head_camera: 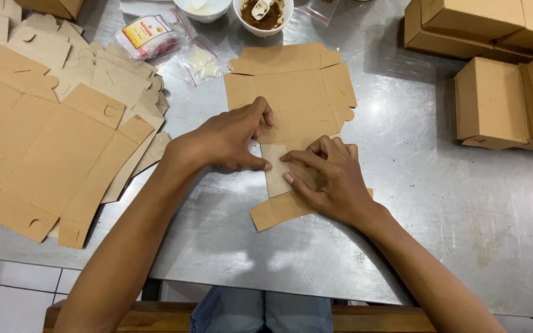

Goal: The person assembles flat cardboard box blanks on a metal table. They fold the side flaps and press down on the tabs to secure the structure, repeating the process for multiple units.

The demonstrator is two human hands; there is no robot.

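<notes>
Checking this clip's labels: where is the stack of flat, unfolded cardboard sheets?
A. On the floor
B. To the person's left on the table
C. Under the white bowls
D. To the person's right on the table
B: the flat cardboard sheets lie piled at the left of the metal table, while folded boxes sit at the right.

both hands press on a flat brown cardboard box blank [291, 92] lying on the steel table [439, 203]; the left hand [226, 139] pins its middle while the right hand [328, 179] bends a narrow flap [274, 169] near the lower edge. a stack of unfolded blanks [50, 123] lies to the left, finished boxes [501, 98] to the right, a bowl of brown powder [263, 15] beyond
</notes>
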